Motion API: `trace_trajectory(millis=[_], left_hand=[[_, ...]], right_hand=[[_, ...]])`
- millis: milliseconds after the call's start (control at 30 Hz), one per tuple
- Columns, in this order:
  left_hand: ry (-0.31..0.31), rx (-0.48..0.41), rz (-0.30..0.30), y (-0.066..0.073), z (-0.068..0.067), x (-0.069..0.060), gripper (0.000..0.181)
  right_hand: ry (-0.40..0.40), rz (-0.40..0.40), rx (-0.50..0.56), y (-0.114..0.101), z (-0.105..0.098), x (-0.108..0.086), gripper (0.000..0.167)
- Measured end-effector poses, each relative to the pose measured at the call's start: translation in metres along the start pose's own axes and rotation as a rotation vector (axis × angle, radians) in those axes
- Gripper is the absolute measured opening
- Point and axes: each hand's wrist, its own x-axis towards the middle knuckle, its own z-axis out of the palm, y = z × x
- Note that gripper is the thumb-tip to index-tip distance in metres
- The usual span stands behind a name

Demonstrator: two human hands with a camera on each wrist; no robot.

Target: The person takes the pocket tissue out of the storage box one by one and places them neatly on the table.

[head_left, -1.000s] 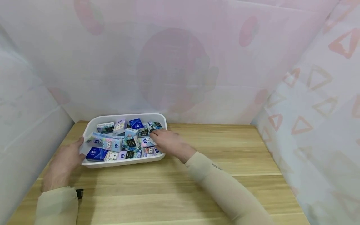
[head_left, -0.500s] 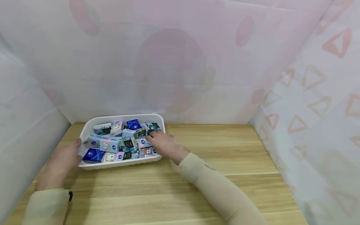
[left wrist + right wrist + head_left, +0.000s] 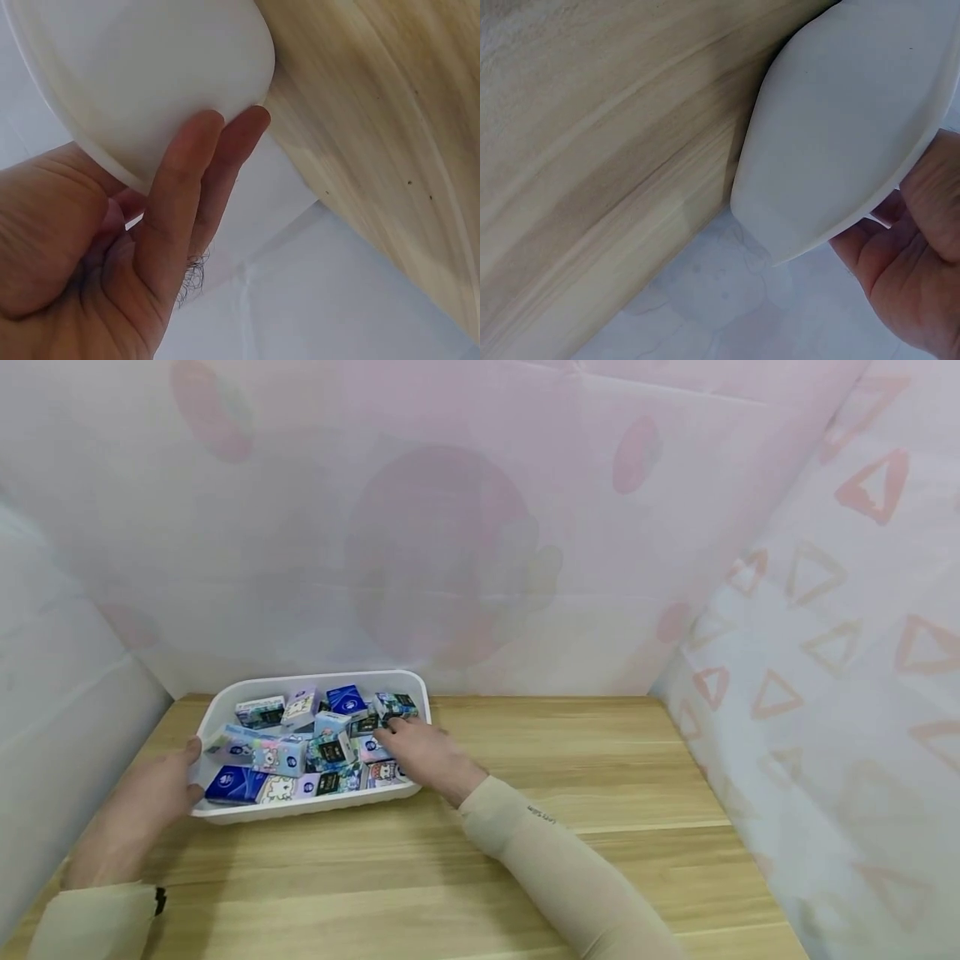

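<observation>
A white tray (image 3: pixel 300 807) stands on the table by the back wall, holding several small tissue packets in blue, purple and dark floral wrappers. My left hand (image 3: pixel 138 806) grips its left end; in the left wrist view the fingers of that hand (image 3: pixel 150 232) lie on the outer wall, with the thumb side over the rim. Over the right rim reaches my right hand (image 3: pixel 431 756), its fingertips among the packets near a dark floral packet (image 3: pixel 396 704). In the right wrist view the right hand (image 3: pixel 907 262) is beyond the rim, its fingertips hidden.
Bare wooden table (image 3: pixel 570 777) extends right of the tray and in front of it. A pale back wall (image 3: pixel 450 527) with pink prints rises close behind the tray. Side walls border the table, the right one (image 3: pixel 810 652) printed with triangles.
The head view has shifted, so tray and table appear farther left. Relative to the tray, my right fingertips have moved slightly inward over the packets. My left hand keeps its place on the tray.
</observation>
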Motion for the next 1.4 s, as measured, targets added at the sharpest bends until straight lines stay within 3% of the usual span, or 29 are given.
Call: trace_trajectory(millis=[267, 733, 967, 1233, 1400], left_hand=[[-0.009, -0.009, -0.030, -0.002, 0.002, 0.000, 0.083], [0.013, 0.001, -0.016, 0.001, 0.004, -0.002, 0.082], [-0.019, -0.001, -0.041, 0.005, 0.002, -0.002, 0.083], [-0.019, 0.005, -0.052, 0.007, 0.002, -0.002, 0.083], [-0.024, 0.003, -0.073, 0.007, 0.002, -0.002, 0.083]], right_hand=[[0.019, 0.011, 0.001, -0.002, 0.001, 0.007, 0.048], [0.048, 0.043, 0.026, -0.003, 0.006, 0.014, 0.045], [0.069, 0.070, 0.061, 0.001, 0.001, 0.014, 0.042], [0.094, 0.128, 0.207, 0.009, -0.004, 0.015, 0.046], [0.142, 0.148, 0.364, 0.018, -0.010, 0.010, 0.051]])
